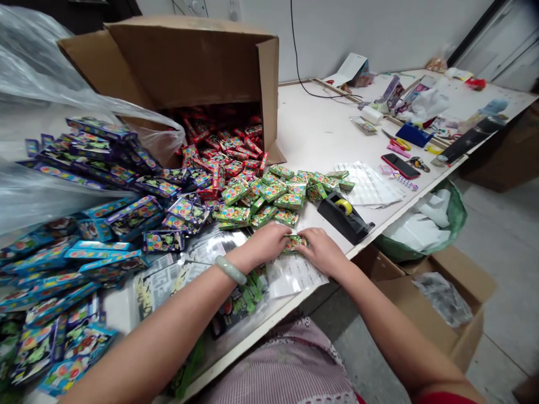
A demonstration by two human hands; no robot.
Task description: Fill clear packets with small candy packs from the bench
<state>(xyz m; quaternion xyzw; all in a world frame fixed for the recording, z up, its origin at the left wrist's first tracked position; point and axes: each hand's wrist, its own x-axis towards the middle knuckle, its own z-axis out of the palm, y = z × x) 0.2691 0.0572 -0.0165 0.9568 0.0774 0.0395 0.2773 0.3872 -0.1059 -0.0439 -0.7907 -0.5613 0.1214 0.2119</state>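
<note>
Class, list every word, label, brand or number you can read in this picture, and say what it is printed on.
No text here can be read.
Small green printed cardboard box between the left hand and right hand: print blurred.
Piled blue printed cardboard boxes: blurred.
Clear plastic sheets with black print: too small.
White paper sheets: too faint.

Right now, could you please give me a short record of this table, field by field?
left hand: grips green box; bracelet on wrist
right hand: grips the same green box
under hands: clear sheets at table edge
behind hands: green pile, then red boxes spilling from tipped carton
left side: blue boxes, purple boxes, plastic bag
right side: tape dispenser, white sheets, phone
floor: bin, open floor box
</note>
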